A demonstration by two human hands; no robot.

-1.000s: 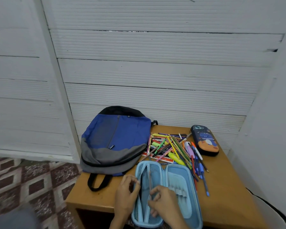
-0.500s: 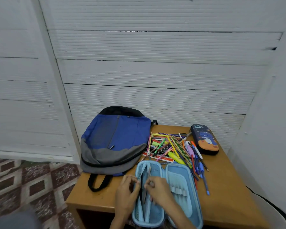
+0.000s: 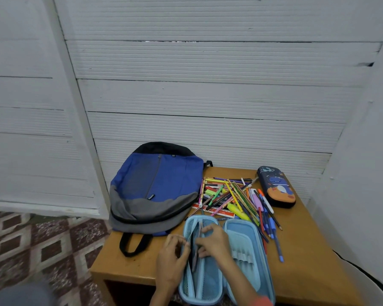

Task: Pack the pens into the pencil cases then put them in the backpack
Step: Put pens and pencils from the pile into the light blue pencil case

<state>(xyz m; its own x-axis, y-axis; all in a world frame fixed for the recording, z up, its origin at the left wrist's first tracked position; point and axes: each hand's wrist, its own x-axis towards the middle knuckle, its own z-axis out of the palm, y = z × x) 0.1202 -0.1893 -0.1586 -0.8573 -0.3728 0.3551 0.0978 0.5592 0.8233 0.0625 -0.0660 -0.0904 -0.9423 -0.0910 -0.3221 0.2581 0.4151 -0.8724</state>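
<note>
From the head view, a small wooden table (image 3: 314,261) stands against a white ribbed wall (image 3: 208,96), with patterned tiles on the floor (image 3: 42,244) to its left.

A light blue pencil case (image 3: 248,246) lies wide open at the table's front edge, near the middle. Its right half is lined with loops and its left half has a mesh flap. The left hand (image 3: 170,259) is at the case's left rim, its fingers curled and pinching that edge. The right hand (image 3: 212,241) reaches across the left half with its fingers curled round the mesh flap, drawing it away from the rim. A dark gap shows between the two hands. I cannot tell whether anything lies in it.

The pens (image 3: 232,195) are in a loose, crisscrossed pile just behind the open case, spilling toward the right edge. A red and white ruler (image 3: 215,210) pokes out under them.

A dark pencil case (image 3: 276,187) with a cartoon print sits zipped at the back right corner, just beside the pile.

The blue and grey backpack (image 3: 157,184) lies flat at the back left corner, overhanging the left edge.
</note>
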